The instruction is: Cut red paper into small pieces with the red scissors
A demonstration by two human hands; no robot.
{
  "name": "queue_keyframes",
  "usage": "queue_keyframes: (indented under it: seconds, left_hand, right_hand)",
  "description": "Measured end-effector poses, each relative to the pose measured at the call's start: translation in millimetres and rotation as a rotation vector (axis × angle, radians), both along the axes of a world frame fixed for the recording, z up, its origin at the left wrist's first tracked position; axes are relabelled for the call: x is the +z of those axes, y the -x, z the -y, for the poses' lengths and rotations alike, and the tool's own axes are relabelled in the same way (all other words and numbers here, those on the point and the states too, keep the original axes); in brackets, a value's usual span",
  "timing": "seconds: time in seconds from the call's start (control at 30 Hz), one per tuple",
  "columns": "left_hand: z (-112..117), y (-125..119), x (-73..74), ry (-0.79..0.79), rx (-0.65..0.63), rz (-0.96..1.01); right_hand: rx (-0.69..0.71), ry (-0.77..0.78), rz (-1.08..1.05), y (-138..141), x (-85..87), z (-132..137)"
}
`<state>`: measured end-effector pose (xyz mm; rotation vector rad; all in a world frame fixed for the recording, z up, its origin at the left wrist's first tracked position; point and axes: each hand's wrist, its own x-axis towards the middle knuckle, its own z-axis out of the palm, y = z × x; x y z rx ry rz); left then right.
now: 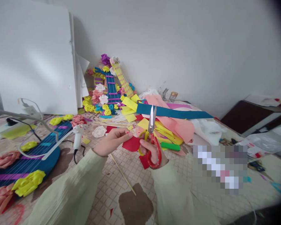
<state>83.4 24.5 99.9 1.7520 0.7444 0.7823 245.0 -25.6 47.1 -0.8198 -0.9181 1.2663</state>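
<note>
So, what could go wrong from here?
The left hand holds the red paper close to the scissors in the right hand; fingers might get nicked if they stray between the blades.
The thin paper could crease under a tight pinch.
The left sleeve is near the black cord and might snag it.

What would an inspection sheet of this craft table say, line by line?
Surface: grid-patterned table with a brown patch.
Things in hand: red paper, scissors with blades pointing forward.
Clutter: blue strip, yellow paper, thin stick, flower-decorated blue guitar shape.
Hands: left hand pinches the red paper; right hand grips the scissors.
Cables: black cord at the white glue gun.
Surroundings: pale wall behind, large white board standing at left.
</note>
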Motion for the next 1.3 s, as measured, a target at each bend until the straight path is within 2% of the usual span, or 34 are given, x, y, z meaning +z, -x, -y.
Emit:
queue_keyframes:
  seconds: [0.23,0.47,0.5,0.57,0.67,0.73,0.77,0.83,0.93,1.03,1.13,1.23,1.3]
  left_hand:
    - [-3.7,-2.1,-5.7,-0.001,-0.029,-0.032]
    - [-1.2,-0.1,-6.1,0.074,-0.129,-0.091]
    - [-0.5,-0.9,-6.2,0.137,-0.126,-0.061]
    - [0.8,-3.3,-7.8,0.366,-0.147,0.015]
    - [2.8,-6.8,-13.3,0.742,-0.337,0.026]
    - [4.7,-8.0,-16.7,0.829,-0.453,0.023]
    - [5.7,-8.4,-17.7,0.841,-0.472,0.049]
    - [7.9,-9.3,-18.2,0.852,-0.438,0.139]
    - [10.9,-12.2,-15.4,0.831,-0.303,0.221]
    - [14.2,-17.6,-10.8,0.671,-0.126,0.247]
    - [17.2,-22.7,-8.5,0.488,0.013,0.231]
    - [18.1,-24.6,-10.0,0.331,0.089,0.158]
    - [17.9,-23.9,-11.5,0.275,0.094,0.103]
  right_hand:
    - [-0.045,0.023,-0.093,-1.1,3.7,-0.6]
    - [-0.114,0.012,0.075,-6.4,9.3,-0.1]
    - [-0.109,-0.001,0.108,-7.8,8.7,-0.2]
    - [-0.101,-0.062,0.164,-10.4,7.0,-0.5]
    - [-0.128,-0.187,0.22,-12.4,5.8,0.1]
    - [-0.151,-0.237,0.254,-12.2,6.5,1.3]
    - [-0.153,-0.253,0.261,-11.8,7.2,2.0]
    - [-0.16,-0.285,0.261,-10.5,8.6,3.4]
    - [-0.207,-0.3,0.235,-8.5,10.6,4.5]
    - [-0.289,-0.225,0.215,-7.5,12.5,4.5]
    - [-0.31,-0.135,0.245,-8.0,14.0,3.6]
    - [-0.307,-0.106,0.279,-9.5,13.1,2.1]
    - [-0.314,-0.106,0.293,-10.4,11.7,1.5]
